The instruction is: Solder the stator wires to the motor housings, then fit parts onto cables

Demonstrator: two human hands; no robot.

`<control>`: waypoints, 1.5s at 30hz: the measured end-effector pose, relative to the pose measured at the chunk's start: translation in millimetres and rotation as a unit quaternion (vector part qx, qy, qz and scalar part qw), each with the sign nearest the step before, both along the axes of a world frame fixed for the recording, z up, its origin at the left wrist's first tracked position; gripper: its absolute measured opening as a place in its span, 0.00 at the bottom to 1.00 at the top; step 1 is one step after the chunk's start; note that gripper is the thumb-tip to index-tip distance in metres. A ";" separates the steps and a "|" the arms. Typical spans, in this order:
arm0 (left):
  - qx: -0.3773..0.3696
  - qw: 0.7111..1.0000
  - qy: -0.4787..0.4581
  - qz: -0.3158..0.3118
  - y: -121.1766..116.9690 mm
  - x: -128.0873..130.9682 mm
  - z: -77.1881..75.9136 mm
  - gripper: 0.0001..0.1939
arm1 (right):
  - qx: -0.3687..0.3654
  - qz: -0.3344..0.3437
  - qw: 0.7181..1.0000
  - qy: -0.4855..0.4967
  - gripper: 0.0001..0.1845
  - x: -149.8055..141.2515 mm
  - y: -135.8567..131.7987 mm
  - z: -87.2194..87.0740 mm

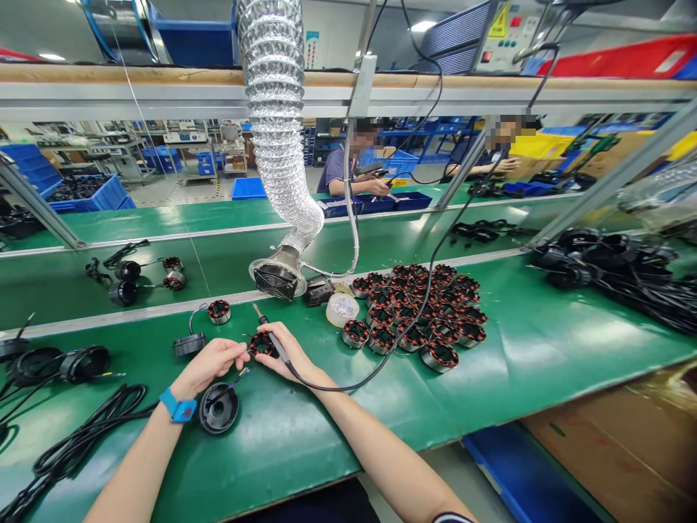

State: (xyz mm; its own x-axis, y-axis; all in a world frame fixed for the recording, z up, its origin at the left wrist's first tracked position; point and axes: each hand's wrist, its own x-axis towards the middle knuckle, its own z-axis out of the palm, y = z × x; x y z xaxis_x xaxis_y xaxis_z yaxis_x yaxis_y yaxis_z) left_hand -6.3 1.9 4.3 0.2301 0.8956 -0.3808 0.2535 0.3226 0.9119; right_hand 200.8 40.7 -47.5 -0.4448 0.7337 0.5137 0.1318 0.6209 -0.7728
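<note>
My left hand (211, 365), with a blue wristband, pinches the edge of a small round copper-wound motor stator (261, 343) held just above the green bench. My right hand (290, 354) also touches that stator and grips a soldering iron (268, 330), its tip pointing up and away and its black cable (381, 367) trailing right. A black round housing (218, 408) with coloured wire ends lies just under my left wrist.
A pile of several stators (422, 312) lies to the right, with a tape roll (342, 309) beside it. A silver fume duct (275, 138) ends in a fan (277, 280) ahead. Black cabled parts lie left (59, 363) and far right (615, 269). Two people work at the far bench.
</note>
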 end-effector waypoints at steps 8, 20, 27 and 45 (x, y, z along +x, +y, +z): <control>0.136 0.976 0.119 -0.120 -21.2 -18.5 33.0 0.24 | -0.006 -0.008 1.000 0.003 0.29 3.7 2.2 3.7; 0.084 0.955 0.050 -0.280 -31.9 -20.5 43.3 0.11 | -0.002 -0.012 1.000 0.001 0.27 3.9 1.3 7.3; 0.115 0.991 0.029 -0.067 -20.8 -15.9 24.1 0.16 | -0.015 0.000 1.000 -0.006 0.29 5.9 -4.2 6.2; 0.144 0.989 0.034 0.000 -20.4 -10.8 24.2 0.20 | -0.067 -0.031 0.977 0.201 0.15 -49.6 -29.9 39.6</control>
